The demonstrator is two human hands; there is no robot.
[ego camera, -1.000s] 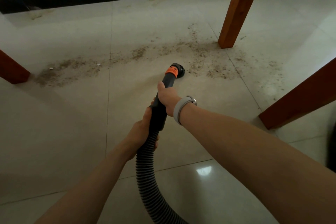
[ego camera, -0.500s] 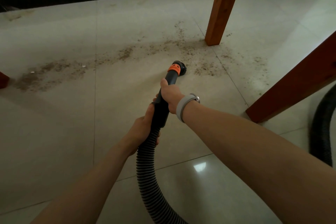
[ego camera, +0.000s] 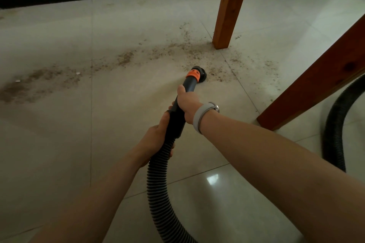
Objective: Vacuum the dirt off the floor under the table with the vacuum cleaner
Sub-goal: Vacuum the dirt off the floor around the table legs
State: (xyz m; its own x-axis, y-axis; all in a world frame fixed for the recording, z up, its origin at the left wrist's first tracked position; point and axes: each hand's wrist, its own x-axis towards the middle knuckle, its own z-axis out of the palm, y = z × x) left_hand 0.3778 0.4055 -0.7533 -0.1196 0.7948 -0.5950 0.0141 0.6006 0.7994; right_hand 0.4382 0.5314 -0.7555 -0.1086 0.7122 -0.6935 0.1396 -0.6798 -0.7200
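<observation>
**Most of the dirt is still ours to clear**

The dirt (ego camera: 126, 59) lies in a long band across the floor (ego camera: 49, 144), from the far left to past the far leg (ego camera: 229, 12). We judge the job barely begun: the band looks whole, and only the tiles near us are clean. The nozzle (ego camera: 198, 74) sits at the near edge of the right-hand patch, just short of the far leg and well apart from the near leg (ego camera: 316, 77).

Our right hand (ego camera: 187, 102) is clenched around the wand (ego camera: 178, 112) just behind the orange collar (ego camera: 193, 75). Our left hand (ego camera: 158, 136) grasps where wand meets hose (ego camera: 158, 183). So the dirt starts just ahead of both grips, and most of it stretches away to the left.
</observation>
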